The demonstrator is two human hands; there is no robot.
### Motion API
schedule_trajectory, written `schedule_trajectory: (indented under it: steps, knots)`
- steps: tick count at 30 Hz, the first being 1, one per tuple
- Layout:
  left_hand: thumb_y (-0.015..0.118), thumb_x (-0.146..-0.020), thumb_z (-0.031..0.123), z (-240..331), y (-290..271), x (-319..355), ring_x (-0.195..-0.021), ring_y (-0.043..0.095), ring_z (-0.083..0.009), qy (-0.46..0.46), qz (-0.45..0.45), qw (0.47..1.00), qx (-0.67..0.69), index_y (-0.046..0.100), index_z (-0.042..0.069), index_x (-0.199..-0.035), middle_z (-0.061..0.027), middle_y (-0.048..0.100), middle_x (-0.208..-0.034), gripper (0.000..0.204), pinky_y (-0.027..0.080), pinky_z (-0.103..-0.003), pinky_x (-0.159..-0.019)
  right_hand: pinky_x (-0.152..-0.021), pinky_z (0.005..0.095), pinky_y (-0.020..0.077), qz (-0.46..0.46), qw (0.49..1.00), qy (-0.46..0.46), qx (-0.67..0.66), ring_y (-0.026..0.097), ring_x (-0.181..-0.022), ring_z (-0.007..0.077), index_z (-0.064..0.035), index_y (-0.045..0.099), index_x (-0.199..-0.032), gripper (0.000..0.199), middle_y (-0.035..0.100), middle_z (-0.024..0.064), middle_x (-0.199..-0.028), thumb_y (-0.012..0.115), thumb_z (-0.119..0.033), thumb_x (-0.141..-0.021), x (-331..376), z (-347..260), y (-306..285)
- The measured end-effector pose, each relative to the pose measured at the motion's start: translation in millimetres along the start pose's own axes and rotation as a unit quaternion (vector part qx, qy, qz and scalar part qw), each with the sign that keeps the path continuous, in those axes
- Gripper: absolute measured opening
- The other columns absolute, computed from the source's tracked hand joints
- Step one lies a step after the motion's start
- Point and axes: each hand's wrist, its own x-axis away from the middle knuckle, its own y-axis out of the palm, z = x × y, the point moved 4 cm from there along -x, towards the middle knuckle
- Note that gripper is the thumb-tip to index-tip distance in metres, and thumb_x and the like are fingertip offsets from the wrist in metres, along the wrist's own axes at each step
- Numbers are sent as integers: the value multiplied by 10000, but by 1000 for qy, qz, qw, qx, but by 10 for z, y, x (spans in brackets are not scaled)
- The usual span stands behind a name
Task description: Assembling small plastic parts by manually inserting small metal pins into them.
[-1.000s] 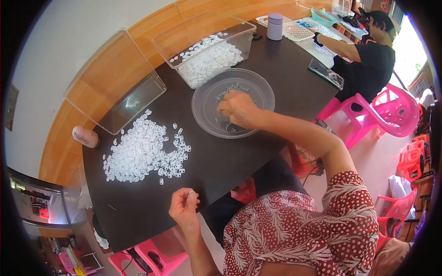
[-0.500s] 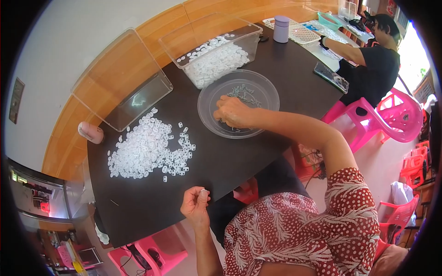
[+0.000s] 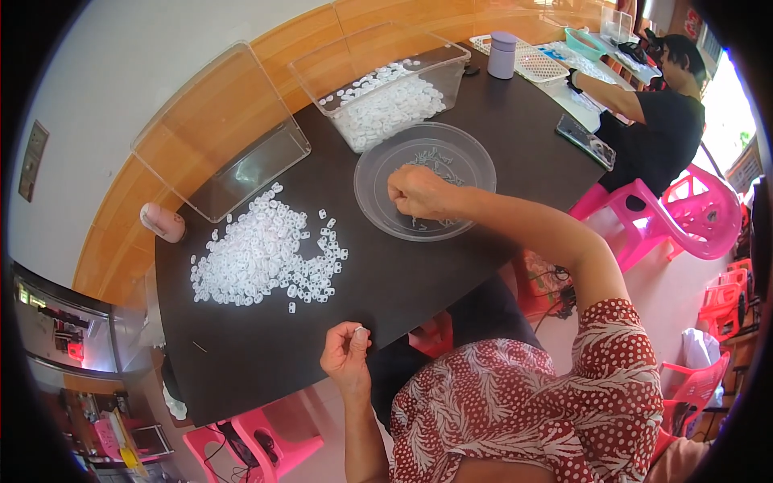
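Short-sleeved top (image 3: pixel 531 402), dark red with white leafy and dotted print; forearms bare; dark trousers (image 3: pixel 483 314), probably, partly hidden.

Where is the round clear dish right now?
In the head view, the round clear dish sits right of centre on the dark table, under the right hand, beside the clear bin.

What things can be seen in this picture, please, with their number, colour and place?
Table: one, dark, centre.
Loose small pieces: many, white, heaped on table's left part.
Round bowl: one, clear, mid-table, few pieces inside.
Full box: one, clear, behind bowl, holding white pieces.
Empty box: one, clear, far left.
Cup: one, lilac, far end.
Chairs: several, pink, right.
Co-worker: one, black top, far right.
Left hand: pinching one white piece at near edge.
Right hand: closed, inside bowl.
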Motion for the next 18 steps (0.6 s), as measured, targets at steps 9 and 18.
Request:
schedule_trajectory:
  steps: [9, 18]
  knots:
    - [681, -836, 149, 11, 13, -5, -589, 510, -43, 26, 3, 1000, -12, 606, 25, -890, -8, 601, -739, 154, 364, -154, -501, -717, 385, 441, -12, 1000, 1, -17, 529, -827, 292, -36, 549, -820, 216, 567, 84, -802, 588, 88, -647, -11, -59, -80]
    - [675, -839, 119, 22, 0, -2, -638, 530, -59, 10, 1, 1000, -1, 604, 9, -903, -20, 600, -768, 147, 417, -173, -561, -737, 403, 433, 0, 999, -18, 48, 510, -858, 303, -60, 608, -809, 156, 553, 96, -795, 592, 41, -691, 44, 72, -124]
